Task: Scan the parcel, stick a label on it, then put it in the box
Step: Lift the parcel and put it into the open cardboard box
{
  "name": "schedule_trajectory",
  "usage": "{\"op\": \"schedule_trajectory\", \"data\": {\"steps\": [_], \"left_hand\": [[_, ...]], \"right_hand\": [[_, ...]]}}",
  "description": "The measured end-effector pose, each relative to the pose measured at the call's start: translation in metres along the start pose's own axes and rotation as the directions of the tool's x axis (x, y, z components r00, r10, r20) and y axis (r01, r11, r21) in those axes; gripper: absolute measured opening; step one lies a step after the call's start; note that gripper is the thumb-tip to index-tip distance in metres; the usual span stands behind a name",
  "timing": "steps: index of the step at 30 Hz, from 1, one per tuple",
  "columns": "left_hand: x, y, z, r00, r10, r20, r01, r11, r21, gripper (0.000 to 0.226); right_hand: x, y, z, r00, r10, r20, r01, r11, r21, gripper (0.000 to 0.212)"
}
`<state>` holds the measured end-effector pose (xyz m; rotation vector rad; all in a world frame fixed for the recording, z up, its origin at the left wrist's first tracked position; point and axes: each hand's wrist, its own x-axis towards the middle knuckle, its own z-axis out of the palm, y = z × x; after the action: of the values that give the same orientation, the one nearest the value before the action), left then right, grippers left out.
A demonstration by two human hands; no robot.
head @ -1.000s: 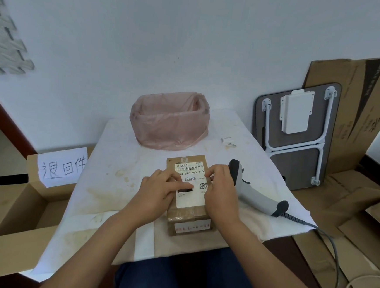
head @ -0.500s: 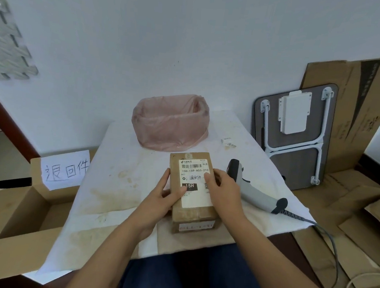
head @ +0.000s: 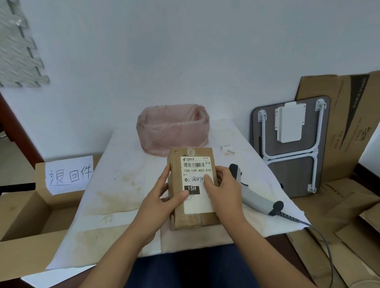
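The open brown cardboard box (head: pixel 19 216) with a handwritten white paper sign stands at the far left, below the edge of the tabletop (head: pixel 117 183) — well apart from the parcel. I judge that the last step, putting the parcel in this box, is where things can go wrong: the parcel must travel over the tabletop edge and down, and if the hold loosens on the way it may fall on the floor or hit a box flap.

The left hand (head: pixel 160 200) grasps the left side of the small brown cardboard parcel (head: pixel 192 189), thumb pressed on its top face near the black "15H" mark. The parcel is tilted up toward the camera; I cannot tell if its lower end touches the tabletop. The white printed shipping label (head: pixel 196 183) is stuck on its top face. A corner of it could lift if a thumb drags over it.

The right hand (head: pixel 223 189) grasps the right side, thumb on the label. So the parcel sits between the two hands, held by both.

The grey handheld barcode scanner (head: pixel 251 194) lies just to the right of the right hand — its cable hangs over the tabletop edge, and an arm could catch it.
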<state>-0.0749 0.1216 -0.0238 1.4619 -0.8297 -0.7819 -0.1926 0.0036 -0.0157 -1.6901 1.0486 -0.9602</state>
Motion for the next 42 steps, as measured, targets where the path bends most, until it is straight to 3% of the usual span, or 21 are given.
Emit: {"op": "schedule_trajectory", "data": {"steps": [8, 11, 17, 27, 33, 37, 42], "left_hand": [[-0.004, 0.007, -0.019, 0.999, -0.003, -0.040, 0.002, 1.000, -0.021, 0.077], [-0.003, 0.013, -0.031, 0.998, 0.016, -0.060, -0.018, 0.999, -0.041, 0.074], [0.001, 0.023, -0.053, 0.986, 0.099, -0.131, -0.110, 0.991, -0.081, 0.076], [0.015, 0.021, -0.080, 0.966, 0.149, -0.209, -0.168, 0.983, -0.076, 0.082], [0.026, 0.013, -0.107, 0.968, 0.099, -0.231, -0.133, 0.981, -0.140, 0.076], [0.033, 0.002, -0.140, 0.961, -0.018, -0.276, -0.061, 0.960, -0.274, 0.075], [0.040, -0.023, -0.216, 0.875, -0.117, -0.470, -0.085, 0.918, -0.387, 0.071]], "right_hand": [[-0.002, -0.024, -0.004, 0.986, -0.040, 0.163, 0.053, 0.996, -0.074, 0.040], [0.004, -0.040, 0.003, 0.985, -0.064, 0.158, 0.066, 0.998, -0.012, 0.029], [0.004, -0.061, 0.034, 0.983, -0.120, 0.136, 0.106, 0.988, 0.112, 0.036], [0.022, -0.075, 0.065, 0.986, -0.100, 0.137, 0.086, 0.991, 0.105, 0.034], [0.024, -0.087, 0.093, 0.972, -0.103, 0.213, 0.063, 0.980, 0.186, 0.028], [0.031, -0.095, 0.127, 0.941, -0.120, 0.317, 0.084, 0.989, 0.126, 0.030], [0.035, -0.099, 0.180, 0.896, -0.110, 0.430, 0.139, 0.990, -0.037, 0.036]]}}
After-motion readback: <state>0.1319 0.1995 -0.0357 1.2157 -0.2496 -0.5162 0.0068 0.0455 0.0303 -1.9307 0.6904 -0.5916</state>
